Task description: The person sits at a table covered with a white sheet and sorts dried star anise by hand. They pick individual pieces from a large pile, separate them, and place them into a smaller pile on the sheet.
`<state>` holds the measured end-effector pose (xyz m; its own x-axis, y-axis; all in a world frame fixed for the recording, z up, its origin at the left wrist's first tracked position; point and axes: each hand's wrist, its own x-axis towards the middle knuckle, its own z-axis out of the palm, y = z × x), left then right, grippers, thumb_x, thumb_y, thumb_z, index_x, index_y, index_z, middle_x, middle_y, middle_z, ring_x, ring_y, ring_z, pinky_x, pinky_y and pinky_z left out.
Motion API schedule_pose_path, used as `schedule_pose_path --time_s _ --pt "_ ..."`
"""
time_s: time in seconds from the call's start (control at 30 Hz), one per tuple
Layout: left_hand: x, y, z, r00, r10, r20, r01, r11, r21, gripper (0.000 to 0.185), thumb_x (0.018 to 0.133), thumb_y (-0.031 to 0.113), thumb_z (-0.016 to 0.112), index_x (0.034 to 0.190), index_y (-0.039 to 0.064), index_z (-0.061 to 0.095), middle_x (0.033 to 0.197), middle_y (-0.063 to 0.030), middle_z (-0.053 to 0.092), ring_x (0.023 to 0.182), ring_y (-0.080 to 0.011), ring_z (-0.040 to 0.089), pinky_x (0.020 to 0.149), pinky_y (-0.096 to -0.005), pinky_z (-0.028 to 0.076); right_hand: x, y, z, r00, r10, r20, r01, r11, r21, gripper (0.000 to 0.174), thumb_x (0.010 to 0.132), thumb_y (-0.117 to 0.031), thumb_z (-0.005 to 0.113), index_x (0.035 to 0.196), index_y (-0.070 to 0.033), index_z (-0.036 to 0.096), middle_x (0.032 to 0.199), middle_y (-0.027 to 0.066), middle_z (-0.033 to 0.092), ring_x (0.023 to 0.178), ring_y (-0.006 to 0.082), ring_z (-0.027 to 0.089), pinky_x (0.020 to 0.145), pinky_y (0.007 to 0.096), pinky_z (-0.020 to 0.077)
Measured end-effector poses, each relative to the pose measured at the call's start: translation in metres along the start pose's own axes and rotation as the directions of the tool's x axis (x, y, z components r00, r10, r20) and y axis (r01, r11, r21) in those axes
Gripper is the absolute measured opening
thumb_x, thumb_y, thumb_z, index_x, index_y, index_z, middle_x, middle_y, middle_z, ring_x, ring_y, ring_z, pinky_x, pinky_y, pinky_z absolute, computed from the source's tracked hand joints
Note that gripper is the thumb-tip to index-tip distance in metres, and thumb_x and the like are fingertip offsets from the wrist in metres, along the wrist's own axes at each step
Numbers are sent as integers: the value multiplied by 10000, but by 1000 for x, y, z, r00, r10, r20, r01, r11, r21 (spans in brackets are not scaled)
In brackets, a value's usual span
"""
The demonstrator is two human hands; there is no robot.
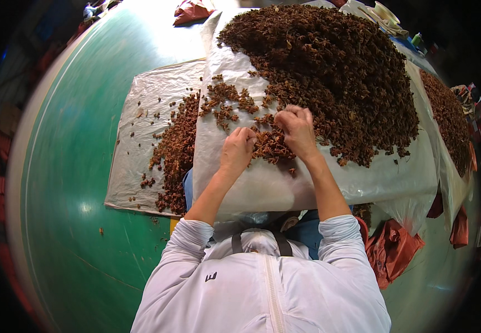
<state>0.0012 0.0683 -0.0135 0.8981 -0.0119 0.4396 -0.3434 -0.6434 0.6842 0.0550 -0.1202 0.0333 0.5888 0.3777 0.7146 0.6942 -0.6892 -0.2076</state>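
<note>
A large heap of dried star anise (332, 75) covers much of a table draped with a pale plastic sheet (257, 191). At its near edge lies a small cluster of star anise (273, 145), between my two hands. My left hand (237, 150) is at the cluster's left side, thumb and fingertips drawn together; what they may hold is hidden. Over the cluster's right side, my right hand (297, 128) has curled fingers, slightly blurred, and its grasp cannot be made out. Another loose group of star anise (228, 100) lies beyond my left hand.
Left of the table and lower, a light sheet (136, 125) on the green floor (70, 175) bears a reddish-brown star anise pile (178, 154). Red plastic bags (394, 249) hang at right; another red bag (192, 11) sits beyond. Another star anise heap (446, 116) lies far right.
</note>
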Motion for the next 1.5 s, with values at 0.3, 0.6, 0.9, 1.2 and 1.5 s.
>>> schedule_pose_path --time_s 0.3,0.6,0.9,1.2,1.5 --pt "-12 33 -7 988 45 145 1 952 -307 83 848 17 652 899 14 587 838 -93 576 706 -211 552 643 -310 462 -30 -27 -66 781 231 580 -551 693 466 295 872 -128 686 1138 -24 610 987 72 684 773 155 617 695 297 513" --pt "-42 53 -23 936 168 311 4 875 -485 157 784 -111 596 820 41 581 805 -64 584 753 -207 575 687 -306 468 -40 -32 -26 499 694 519 -444 -309 841 99 972 -136 536 963 -41 564 782 9 547 612 105 543 634 279 543" --pt "-108 73 -8 710 266 652 19 918 -396 155 897 171 627 1004 59 612 927 -105 600 856 -317 611 747 -400 499 -7 74 14 904 381 195 -376 924 -67 189 899 -225 597 987 -88 693 944 109 646 997 294 561 860 417 475" --pt "-65 -10 -4 999 2 43 7 976 -220 61 900 62 603 945 21 599 831 -124 583 693 -299 578 629 -351 470 17 89 61 705 450 548 -338 892 -299 185 832 -207 648 885 -30 658 924 155 637 911 311 611 779 412 502" --pt "-67 -8 -3 999 -23 46 32 976 -216 97 903 105 618 899 11 592 814 -122 584 702 -316 579 630 -366 472 64 99 97 873 342 348 -365 931 0 240 875 -186 493 923 35 574 864 241 641 816 411 618 729 470 478"
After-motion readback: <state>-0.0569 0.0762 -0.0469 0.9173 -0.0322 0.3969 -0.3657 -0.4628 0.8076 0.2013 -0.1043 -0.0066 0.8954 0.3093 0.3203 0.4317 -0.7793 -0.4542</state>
